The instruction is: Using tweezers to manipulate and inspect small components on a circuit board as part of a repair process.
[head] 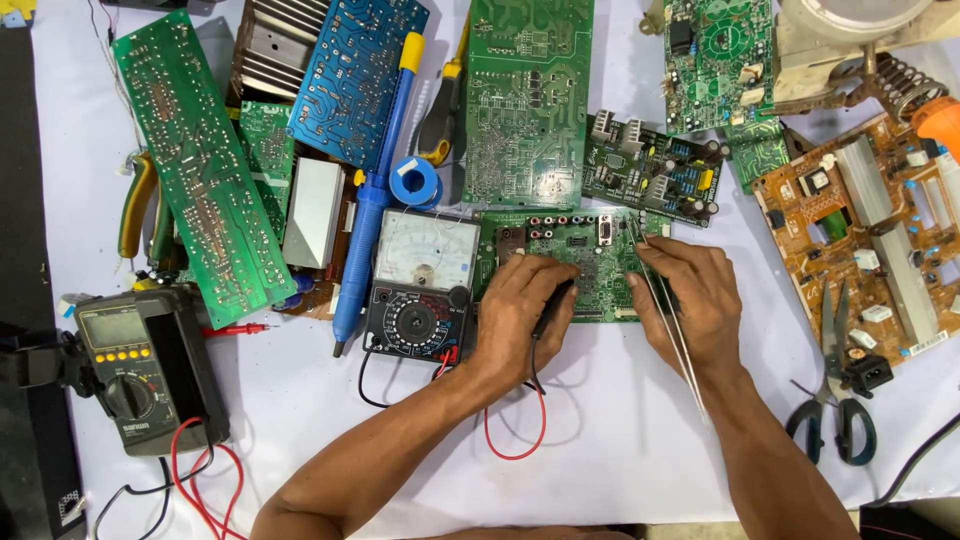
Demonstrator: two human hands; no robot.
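Where both hands met near the middle of the white table [620, 440] lay a small green board [590, 262], rectangular and dense with tiny parts, with a row of round connectors along its far edge and a dark square chip at its left end. It lay flat just right of the analog meter [422, 285], touching or nearly touching it. The left hand [520, 305] rested on the board's near-left part, fingers curled around a black probe [553, 308] whose tip pointed into the board; a red lead [518, 435] looped below the wrist. The right hand [690, 300] covered the board's right end, closed on long metal tweezers [672, 320] that ran from the far edge back past the wrist. A blue desoldering pump [375, 200] lay left of the meter, scissors [835, 400] well to the right.
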